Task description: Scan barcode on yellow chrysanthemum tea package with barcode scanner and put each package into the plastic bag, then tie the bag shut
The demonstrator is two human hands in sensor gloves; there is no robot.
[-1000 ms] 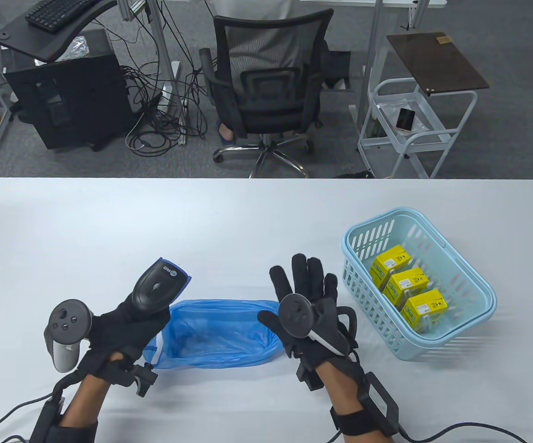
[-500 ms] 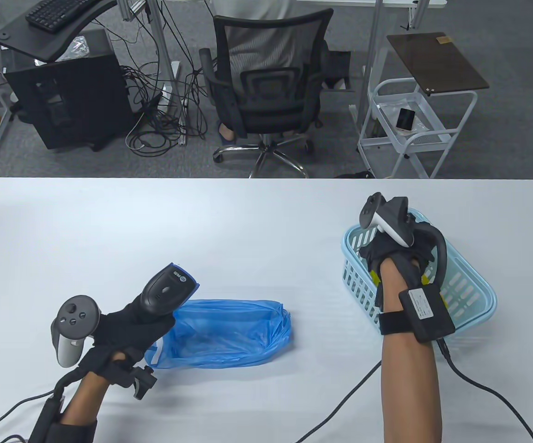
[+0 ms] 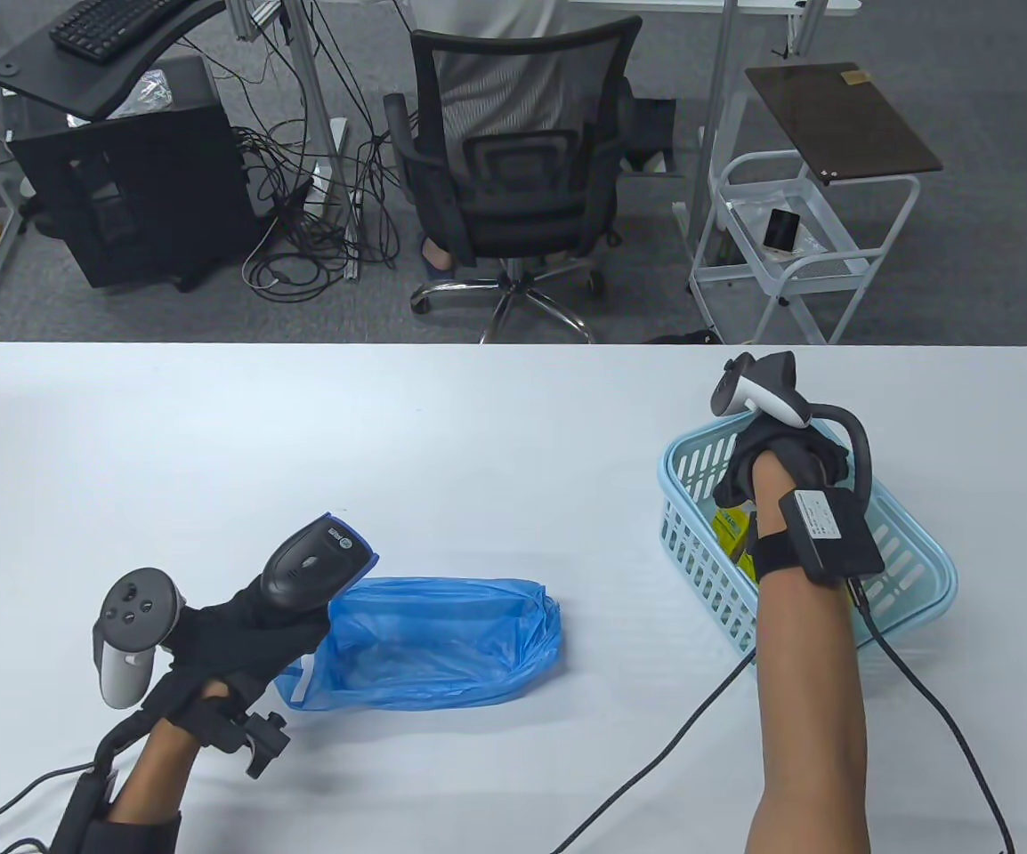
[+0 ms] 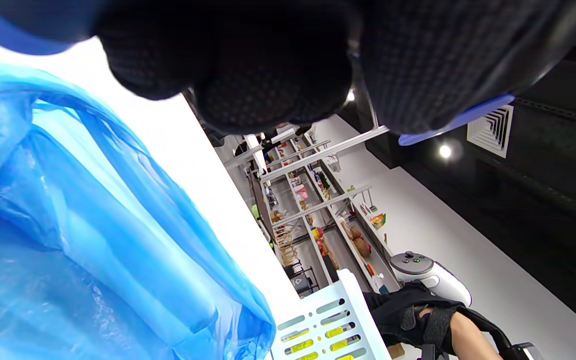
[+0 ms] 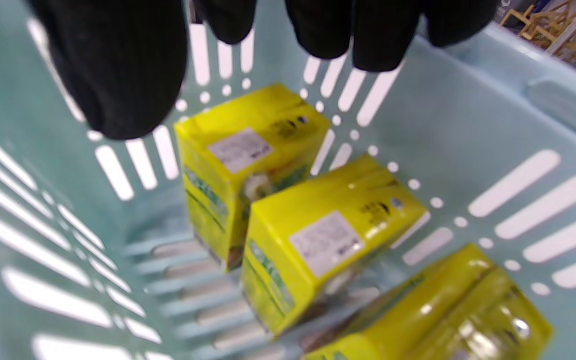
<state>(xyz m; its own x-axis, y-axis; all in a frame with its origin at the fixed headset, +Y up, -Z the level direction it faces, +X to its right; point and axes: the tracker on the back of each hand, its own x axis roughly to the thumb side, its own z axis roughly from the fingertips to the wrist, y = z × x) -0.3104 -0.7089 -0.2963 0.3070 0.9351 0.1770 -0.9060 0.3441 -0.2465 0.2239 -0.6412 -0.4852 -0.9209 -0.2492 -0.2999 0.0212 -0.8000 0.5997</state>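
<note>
Three yellow tea packs (image 5: 248, 165) lie in the basket (image 3: 914, 569). Right hand (image 3: 785, 454) hovers above, fingers spread, empty. Left hand (image 3: 238, 623) grips the scanner (image 3: 313, 560). Packs look light, stiff, glossy: pinch across the sides.

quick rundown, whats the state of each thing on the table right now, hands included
barcode scanner: held up off the table in the left hand, head over the bag's left end
left hand: gripping the scanner handle
right hand: reaching down into the basket, fingers apart, holding nothing yet
blue plastic bag: lying on the table, mouth open, untied
basket: upright
yellow tea packages: three, all in the basket
</note>
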